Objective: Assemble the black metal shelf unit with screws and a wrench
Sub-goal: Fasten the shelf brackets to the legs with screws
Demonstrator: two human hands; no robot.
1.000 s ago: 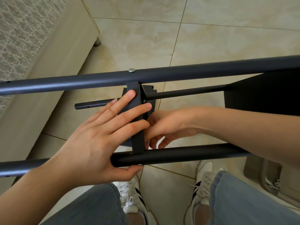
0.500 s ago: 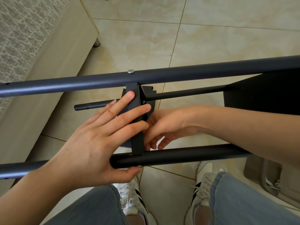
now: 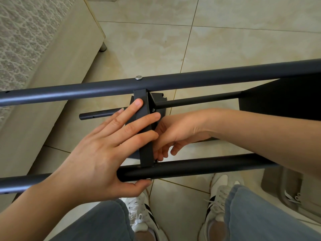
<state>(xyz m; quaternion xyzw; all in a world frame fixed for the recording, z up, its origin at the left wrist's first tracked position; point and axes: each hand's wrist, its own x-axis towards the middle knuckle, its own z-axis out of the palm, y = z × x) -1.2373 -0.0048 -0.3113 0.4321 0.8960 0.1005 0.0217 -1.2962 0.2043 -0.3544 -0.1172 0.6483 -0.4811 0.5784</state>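
- Black metal shelf unit (image 3: pixel 284 101) is seen lying on its side across the tiled floor (image 3: pixel 225 40), just above the person's knees.
- Far tube (image 3: pixel 191 80) and near tube (image 3: pixel 199 166) run left to right, roughly parallel; a flat black crossbar (image 3: pixel 145 129) is set between them.
- A silver screw head (image 3: pixel 139 77) is seated on top of the far tube, directly above the crossbar's far end.
- A smaller screw (image 3: pixel 153 110) is seen on the bracket just right of the crossbar.
- Thinner lower rod (image 3: pixel 199 100) is seen below, running right into the black shelf panel; its left stub (image 3: pixel 100 114) ends open, with small holes.
- Left hand (image 3: pixel 97 153): flat and spread, fingers laid across the crossbar, thumb hooked under the near tube; nothing is pinched.
- Right hand (image 3: pixel 173 134): reached in from the right between the two tubes, fingers curled down at the crossbar's near end by the near tube; whether anything is held cannot be told, fingertips are hidden by the crossbar.
- No wrench can be made out.
- A greyish bag or container (image 3: pixel 291 193) sits at lower right, partly behind the right forearm; small white and metal bits show inside, too unclear to name.
- Light wooden furniture (image 3: pixel 57 70) with a round foot stands at left, patterned fabric on top.
- Jeans (image 3: pixel 104 221) and white sneakers (image 3: pixel 139 214) with black stripes are seen below the frame.
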